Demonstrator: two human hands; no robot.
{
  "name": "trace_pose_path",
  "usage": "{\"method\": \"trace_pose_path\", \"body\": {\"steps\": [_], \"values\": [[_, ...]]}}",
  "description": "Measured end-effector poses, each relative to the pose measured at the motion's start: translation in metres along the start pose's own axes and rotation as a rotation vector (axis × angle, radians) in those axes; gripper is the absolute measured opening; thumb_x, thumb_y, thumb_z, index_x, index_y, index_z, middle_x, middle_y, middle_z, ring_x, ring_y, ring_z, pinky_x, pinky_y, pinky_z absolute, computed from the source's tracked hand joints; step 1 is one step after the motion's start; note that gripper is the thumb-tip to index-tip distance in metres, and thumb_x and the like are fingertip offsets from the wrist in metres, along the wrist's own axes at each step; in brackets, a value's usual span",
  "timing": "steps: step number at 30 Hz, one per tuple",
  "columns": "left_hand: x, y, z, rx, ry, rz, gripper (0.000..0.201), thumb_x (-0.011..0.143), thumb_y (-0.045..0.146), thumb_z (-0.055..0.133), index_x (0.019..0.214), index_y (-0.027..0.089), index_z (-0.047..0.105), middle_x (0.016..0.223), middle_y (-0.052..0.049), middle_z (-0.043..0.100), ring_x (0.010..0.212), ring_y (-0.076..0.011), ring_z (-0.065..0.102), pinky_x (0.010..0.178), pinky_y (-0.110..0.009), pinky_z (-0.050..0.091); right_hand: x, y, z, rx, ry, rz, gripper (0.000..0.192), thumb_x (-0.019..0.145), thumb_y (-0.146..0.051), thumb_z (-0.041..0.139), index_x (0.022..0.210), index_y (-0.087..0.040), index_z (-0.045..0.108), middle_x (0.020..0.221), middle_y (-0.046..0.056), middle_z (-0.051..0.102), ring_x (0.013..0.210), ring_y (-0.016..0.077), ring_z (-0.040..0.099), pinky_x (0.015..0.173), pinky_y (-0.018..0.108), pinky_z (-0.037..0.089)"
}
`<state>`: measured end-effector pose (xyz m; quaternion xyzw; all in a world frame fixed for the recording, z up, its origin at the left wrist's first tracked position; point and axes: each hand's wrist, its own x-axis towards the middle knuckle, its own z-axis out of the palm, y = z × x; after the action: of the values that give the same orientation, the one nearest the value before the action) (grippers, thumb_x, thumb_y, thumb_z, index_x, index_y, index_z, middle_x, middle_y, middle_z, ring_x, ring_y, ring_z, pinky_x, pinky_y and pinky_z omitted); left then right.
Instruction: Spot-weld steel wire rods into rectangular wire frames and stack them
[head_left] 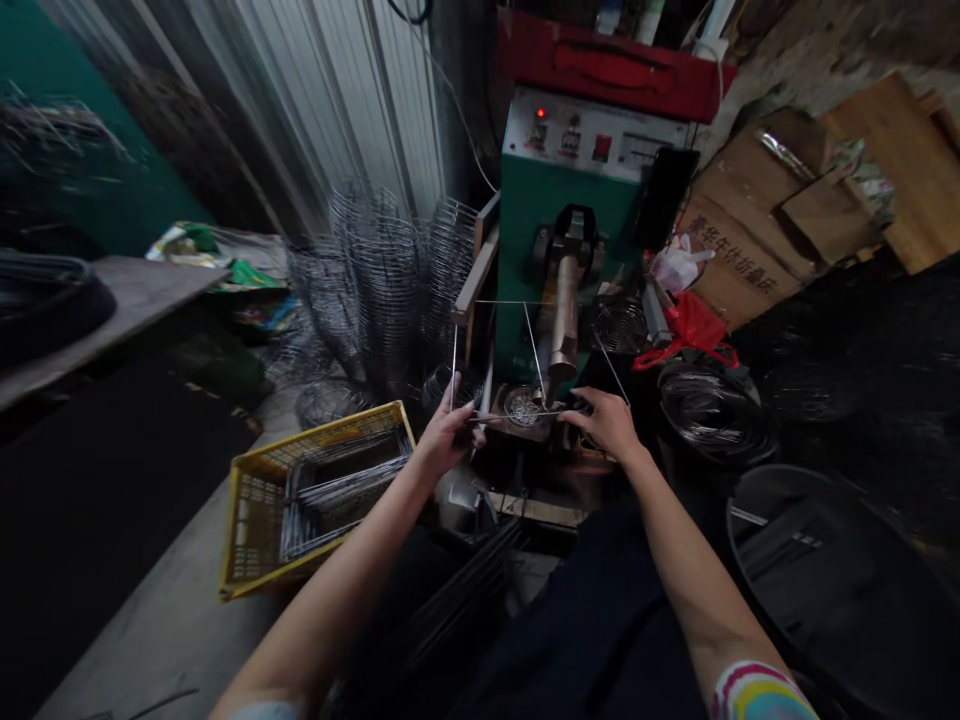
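A thin rectangular metal wire frame (pixel 533 345) with a middle rod is held level in front of a green machine (pixel 519 230) that looks like a spot welder. My left hand (pixel 444 432) is closed on the frame's near left corner, its thumb along the wire. On the near right side, the fingers of my right hand (pixel 606 422) pinch the frame's near wire. Between the hands, the near wire lies just under the tip of the machine's upper metal arm (pixel 565 310). Beneath it is a round spot filled with small bright bits (pixel 525 406).
A yellow plastic crate (pixel 251 520) with wire frames stands at left. Behind it rise stacks of wire racks (pixel 382 270). At right are coiled wire (pixel 712 410), a large black tub (pixel 750 500), a red plastic bag (pixel 690 330) and a cardboard box (pixel 739 255).
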<state>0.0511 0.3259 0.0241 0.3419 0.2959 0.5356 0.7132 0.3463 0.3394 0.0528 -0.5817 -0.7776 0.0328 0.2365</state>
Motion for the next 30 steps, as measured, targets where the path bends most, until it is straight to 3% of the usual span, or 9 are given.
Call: {"method": "trace_pose_path", "body": {"steps": [10, 12, 16, 19, 21, 25, 30], "values": [[0.013, -0.009, -0.018, -0.018, -0.021, 0.009, 0.089, 0.091, 0.022, 0.057, 0.153, 0.031, -0.006, 0.076, -0.005, 0.073, 0.046, -0.0147, 0.063, 0.043, -0.022, 0.048, 0.01, -0.006, -0.001, 0.01, 0.003, -0.024, 0.049, 0.077, -0.056, 0.071, 0.111, -0.021, 0.068, 0.098, 0.007, 0.073, 0.089, 0.0244, 0.068, 0.076, 0.031, 0.05], [0.012, -0.009, -0.019, -0.023, -0.035, 0.015, 0.089, 0.091, 0.022, 0.057, 0.153, 0.032, -0.006, 0.076, -0.005, 0.073, 0.046, -0.0143, 0.063, 0.044, -0.023, 0.05, 0.008, 0.003, -0.002, 0.061, 0.058, -0.018, 0.052, 0.076, -0.058, 0.071, 0.112, -0.021, 0.067, 0.101, 0.008, 0.071, 0.091, 0.0249, 0.067, 0.079, 0.033, 0.05], [0.014, -0.008, -0.018, -0.035, -0.043, 0.011, 0.09, 0.089, 0.022, 0.059, 0.153, 0.031, -0.003, 0.075, -0.004, 0.072, 0.046, -0.0144, 0.063, 0.043, -0.022, 0.049, 0.005, 0.035, -0.006, 0.161, 0.326, 0.227, 0.056, 0.077, -0.061, 0.064, 0.111, -0.017, 0.068, 0.112, 0.016, 0.067, 0.105, 0.0303, 0.059, 0.089, 0.042, 0.046], [0.015, -0.006, -0.016, -0.035, -0.047, -0.003, 0.092, 0.088, 0.019, 0.058, 0.153, 0.029, -0.006, 0.075, -0.006, 0.073, 0.045, -0.0146, 0.063, 0.042, -0.021, 0.048, 0.002, 0.052, -0.009, 0.503, 0.265, 0.484, 0.056, 0.076, -0.06, 0.059, 0.103, -0.012, 0.068, 0.085, 0.013, 0.069, 0.072, 0.023, 0.062, 0.065, 0.034, 0.049], [0.007, -0.005, -0.015, -0.031, -0.045, -0.003, 0.093, 0.087, 0.016, 0.057, 0.152, 0.028, -0.009, 0.075, -0.006, 0.074, 0.044, -0.0145, 0.062, 0.042, -0.021, 0.048, -0.005, 0.05, -0.011, 0.667, 0.194, 0.544, 0.059, 0.072, -0.061, 0.058, 0.1, -0.01, 0.066, 0.066, 0.006, 0.064, 0.05, 0.0155, 0.052, 0.049, 0.028, 0.042], [-0.049, -0.015, -0.017, -0.008, -0.007, -0.037, 0.096, 0.086, 0.019, 0.06, 0.152, 0.03, -0.01, 0.078, -0.006, 0.074, 0.05, -0.0176, 0.066, 0.045, -0.023, 0.049, -0.055, 0.022, -0.016, 0.783, 0.146, 0.53, 0.059, 0.068, -0.065, 0.06, 0.093, -0.013, 0.064, 0.054, -0.002, 0.054, 0.039, 0.0101, 0.042, 0.039, 0.023, 0.032], [-0.152, -0.041, -0.033, -0.033, 0.019, -0.185, 0.098, 0.082, 0.02, 0.069, 0.153, 0.033, 0.004, 0.1, -0.012, 0.074, 0.083, -0.0243, 0.072, 0.066, -0.03, 0.054, -0.199, -0.015, -0.018, 0.984, 0.008, 0.655, 0.058, 0.073, -0.061, 0.068, 0.106, -0.014, 0.062, 0.054, -0.002, 0.055, 0.041, 0.0121, 0.049, 0.04, 0.022, 0.036]]}}
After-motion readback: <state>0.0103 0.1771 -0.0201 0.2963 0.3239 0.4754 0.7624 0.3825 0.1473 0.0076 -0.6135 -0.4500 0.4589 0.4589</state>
